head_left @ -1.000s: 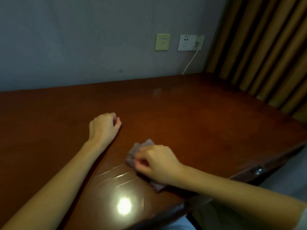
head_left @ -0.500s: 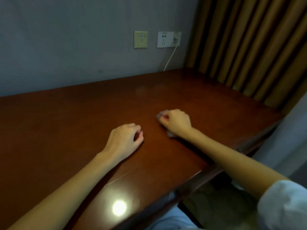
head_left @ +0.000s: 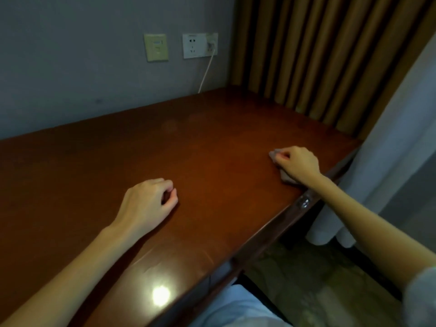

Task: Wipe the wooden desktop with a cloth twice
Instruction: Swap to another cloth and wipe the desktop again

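Reddish-brown wood fills the view: a glossy tabletop running from the near left off to the far right corner. Over on the right, close to the near edge, the right hand is down on the cloth, fingers curled over it and bunching it against the wood. The cloth is a small greyish-pink wad, mostly covered. One bit pokes out past the fingertips on the left, and another shows under the heel of the hand. The forearm crosses the tabletop's near edge just above a small metal fitting set into that edge, and a pale sleeve sits at the lower right corner.

The left hand lies well apart from the cloth, nearer the middle of the tabletop. It rests on the wood with fingers loosely curled under and thumb against them, gripping nothing. Its forearm lies along the surface toward the near left.

Near the front edge a round bright reflection glares off the polish. On the far side, a grey wall carries a yellowish switch plate and a white socket. A white cable is plugged in and drops behind the tabletop. Brown pleated curtains hang at the far right, with a pale sheer curtain beside them. Patterned floor shows below the edge.
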The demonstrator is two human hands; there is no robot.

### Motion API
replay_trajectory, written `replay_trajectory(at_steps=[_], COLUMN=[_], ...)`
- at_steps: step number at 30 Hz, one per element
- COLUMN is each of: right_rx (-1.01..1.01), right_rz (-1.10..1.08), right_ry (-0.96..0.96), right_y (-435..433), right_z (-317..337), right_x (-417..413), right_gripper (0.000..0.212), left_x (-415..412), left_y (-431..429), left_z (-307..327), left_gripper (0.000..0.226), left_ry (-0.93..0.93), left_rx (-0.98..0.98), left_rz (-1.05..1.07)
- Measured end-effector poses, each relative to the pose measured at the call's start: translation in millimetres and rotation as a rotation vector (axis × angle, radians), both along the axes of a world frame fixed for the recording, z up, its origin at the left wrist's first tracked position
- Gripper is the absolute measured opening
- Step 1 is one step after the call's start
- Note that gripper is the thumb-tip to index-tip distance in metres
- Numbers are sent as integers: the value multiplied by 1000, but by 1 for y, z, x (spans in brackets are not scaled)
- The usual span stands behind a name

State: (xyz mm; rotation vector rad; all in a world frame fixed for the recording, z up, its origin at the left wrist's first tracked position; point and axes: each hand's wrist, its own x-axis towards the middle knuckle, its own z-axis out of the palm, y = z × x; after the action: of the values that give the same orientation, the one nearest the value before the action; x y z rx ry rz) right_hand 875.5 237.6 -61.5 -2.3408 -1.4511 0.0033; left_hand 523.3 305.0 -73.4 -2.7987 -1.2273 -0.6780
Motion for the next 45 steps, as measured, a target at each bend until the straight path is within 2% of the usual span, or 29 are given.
replay_trajectory(at_steps=[3, 6, 9, 12, 15, 17, 20, 23, 26, 32, 35, 39, 45], right_rx=[1, -29, 14, 51, 15, 42, 79, 87, 76, 165, 272, 257, 153], right_rz=[20, 325, 607, 690, 594, 414, 71, -45, 23, 685, 809, 723, 270], right_ry=[-54, -132, -94, -24, -51, -60, -6, -37, -51, -27, 5, -28, 98], right_y=[11, -5, -32, -46, -41, -30, -16, -13, -18, -59, -68, -49, -13], right_z=[-1, -5, -2, 1, -9, -13, -8, -5, -7, -11, -17, -23, -7], right_x=[-23, -85, -114, -97, -38, 23, 104, 126, 90, -63, -73, -10, 144], right_gripper=[37, 26, 25, 27, 30, 36, 28, 36, 27, 30, 35, 27, 48], left_x=[24, 57, 91, 119, 136, 140, 139, 138, 137, 136, 136, 137, 138], left_y=[3, 11, 21, 29, 33, 34, 33, 31, 30, 27, 27, 28, 24], left_z=[3, 6, 6, 4, -1, -3, -4, -5, -4, -2, -1, -1, 2], left_gripper=[30, 30, 30, 31, 29, 27, 27, 27, 26, 28, 29, 25, 31], left_ry=[10, 14, 17, 7, -17, -48, -57, -56, -55, -49, -39, -27, -34], left_rx=[-8, -27, -23, -12, -14, -27, -10, -4, -11, -2, 0, -26, -36], left_rz=[-34, -70, -110, -145, -173, -175, -167, -165, -168, -170, -163, -156, -169])
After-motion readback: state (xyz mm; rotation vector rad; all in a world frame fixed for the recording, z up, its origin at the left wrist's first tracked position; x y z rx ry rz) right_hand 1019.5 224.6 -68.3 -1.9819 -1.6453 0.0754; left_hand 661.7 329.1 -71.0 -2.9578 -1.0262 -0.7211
